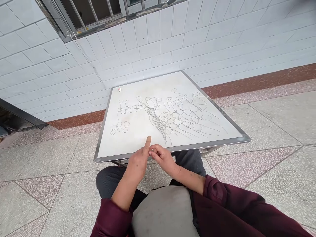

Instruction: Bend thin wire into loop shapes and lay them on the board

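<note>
My left hand (138,161) is over the table's near edge, its index finger stretched out and the other fingers curled in. Against it, my right hand (164,159) pinches thumb and forefinger together. Whatever lies between the fingertips is too small to make out. Beyond the hands, a tangled bunch of thin dark wires (160,123) with round looped ends fans out across the white tabletop (130,141). Toward the left lie several small figure-eight wire pieces (119,127). Bent wires with loops (122,110) lie above those.
A small white and red object (119,90) sits at the table's far left corner. Metal trim (172,148) edges the tabletop. A white tiled wall (148,59) with a barred window (98,13) stands behind, and speckled floor (61,158) surrounds the table.
</note>
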Demonstrator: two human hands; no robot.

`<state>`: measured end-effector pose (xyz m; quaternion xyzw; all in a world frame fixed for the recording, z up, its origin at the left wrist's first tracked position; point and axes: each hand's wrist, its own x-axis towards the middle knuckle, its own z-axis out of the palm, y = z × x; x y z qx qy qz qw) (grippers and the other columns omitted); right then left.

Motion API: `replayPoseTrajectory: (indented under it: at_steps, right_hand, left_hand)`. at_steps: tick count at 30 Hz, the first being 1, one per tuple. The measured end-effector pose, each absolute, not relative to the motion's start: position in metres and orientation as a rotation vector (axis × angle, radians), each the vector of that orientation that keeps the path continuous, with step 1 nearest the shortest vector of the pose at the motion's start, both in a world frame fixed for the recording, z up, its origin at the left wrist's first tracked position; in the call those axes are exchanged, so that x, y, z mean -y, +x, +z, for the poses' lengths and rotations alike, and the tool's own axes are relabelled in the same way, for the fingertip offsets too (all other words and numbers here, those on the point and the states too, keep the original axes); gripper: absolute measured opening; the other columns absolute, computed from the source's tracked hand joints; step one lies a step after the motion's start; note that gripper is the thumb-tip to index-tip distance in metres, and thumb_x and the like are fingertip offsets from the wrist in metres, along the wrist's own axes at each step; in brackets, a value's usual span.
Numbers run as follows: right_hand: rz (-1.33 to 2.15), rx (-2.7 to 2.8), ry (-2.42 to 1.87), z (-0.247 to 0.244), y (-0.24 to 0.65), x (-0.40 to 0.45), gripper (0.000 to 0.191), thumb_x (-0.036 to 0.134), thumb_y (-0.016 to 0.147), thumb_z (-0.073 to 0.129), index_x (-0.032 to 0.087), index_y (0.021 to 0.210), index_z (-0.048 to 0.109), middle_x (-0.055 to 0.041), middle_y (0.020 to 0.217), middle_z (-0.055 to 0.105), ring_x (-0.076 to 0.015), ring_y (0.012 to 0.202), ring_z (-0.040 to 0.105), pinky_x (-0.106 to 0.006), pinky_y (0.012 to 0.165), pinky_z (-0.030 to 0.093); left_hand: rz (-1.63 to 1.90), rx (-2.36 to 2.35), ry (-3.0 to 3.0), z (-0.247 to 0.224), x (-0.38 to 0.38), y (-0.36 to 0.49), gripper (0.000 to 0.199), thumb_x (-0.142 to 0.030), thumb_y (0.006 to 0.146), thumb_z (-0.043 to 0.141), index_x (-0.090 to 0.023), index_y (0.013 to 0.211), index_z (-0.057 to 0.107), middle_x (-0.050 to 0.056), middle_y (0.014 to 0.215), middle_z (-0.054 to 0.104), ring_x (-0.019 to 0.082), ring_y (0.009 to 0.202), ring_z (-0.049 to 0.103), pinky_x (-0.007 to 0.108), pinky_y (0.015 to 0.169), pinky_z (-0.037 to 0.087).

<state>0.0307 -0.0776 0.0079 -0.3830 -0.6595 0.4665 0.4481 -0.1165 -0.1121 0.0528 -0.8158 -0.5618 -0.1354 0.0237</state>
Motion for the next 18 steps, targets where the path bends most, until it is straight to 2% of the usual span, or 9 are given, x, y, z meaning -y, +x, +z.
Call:
replayPoseTrajectory:
  at_steps: [3, 5, 8, 11, 14, 18]
  right_hand:
    - [1.217, 1.582, -0.918, 0.011, 0.031, 0.077, 0.012, 0.031, 0.086, 0.055, 0.020, 0.086, 0.059, 0.0044, 0.060, 0.047, -0.0117, 0.055, 0.042, -0.025, 0.055, 0.036]
    - [1.252, 1.535, -0.905, 0.012, 0.031, 0.076, 0.014, 0.032, 0.086, 0.055, 0.020, 0.080, 0.058, 0.0044, 0.059, 0.046, -0.0115, 0.054, 0.040, -0.025, 0.054, 0.036]
    - [1.286, 1.434, -0.929, 0.013, 0.033, 0.073, 0.016, 0.036, 0.086, 0.055, 0.021, 0.081, 0.057, 0.0041, 0.059, 0.047, -0.0117, 0.053, 0.040, -0.025, 0.052, 0.035]
    - [1.173, 1.437, -0.988, 0.014, 0.036, 0.071, 0.016, 0.037, 0.088, 0.055, 0.021, 0.083, 0.059, 0.0015, 0.066, 0.054, -0.0125, 0.054, 0.044, -0.026, 0.052, 0.037]
    - [0.848, 1.654, -1.027, 0.016, 0.040, 0.070, 0.014, 0.031, 0.090, 0.053, 0.022, 0.085, 0.061, -0.0019, 0.073, 0.061, -0.0153, 0.063, 0.050, -0.028, 0.059, 0.039]
    - [0.435, 2.000, -0.986, 0.019, 0.042, 0.071, 0.016, 0.026, 0.093, 0.049, 0.022, 0.092, 0.064, -0.0046, 0.073, 0.064, -0.0199, 0.074, 0.052, -0.031, 0.062, 0.038]
  left_hand:
    - [-0.434, 1.642, -2.516, 0.059, 0.116, -0.114, 0.068, -0.010, 0.094, 0.035, -0.024, 0.152, 0.002, 0.005, 0.089, 0.063, 0.017, 0.076, 0.060, 0.027, 0.067, 0.048]
    - [-0.520, 1.572, -2.560, 0.063, 0.117, -0.113, 0.066, -0.010, 0.095, 0.033, -0.024, 0.152, 0.004, 0.009, 0.100, 0.064, 0.019, 0.087, 0.061, 0.030, 0.075, 0.049]
    - [-0.793, 1.479, -2.631, 0.065, 0.120, -0.112, 0.060, -0.013, 0.094, 0.039, -0.024, 0.150, 0.020, 0.012, 0.121, 0.060, 0.023, 0.108, 0.058, 0.037, 0.091, 0.047]
    - [-1.225, 1.769, -2.440, 0.063, 0.125, -0.108, 0.053, -0.021, 0.092, 0.051, -0.026, 0.143, 0.036, 0.010, 0.114, 0.065, 0.023, 0.102, 0.062, 0.040, 0.092, 0.047]
    - [-1.719, 2.297, -2.142, 0.061, 0.128, -0.099, 0.060, -0.030, 0.087, 0.060, -0.028, 0.142, 0.035, 0.007, 0.108, 0.068, 0.020, 0.092, 0.067, 0.039, 0.088, 0.050]
    - [-2.522, 2.482, -1.937, 0.059, 0.125, -0.088, 0.067, -0.030, 0.083, 0.065, -0.023, 0.141, 0.033, 0.012, 0.114, 0.067, 0.021, 0.108, 0.063, 0.040, 0.096, 0.047]
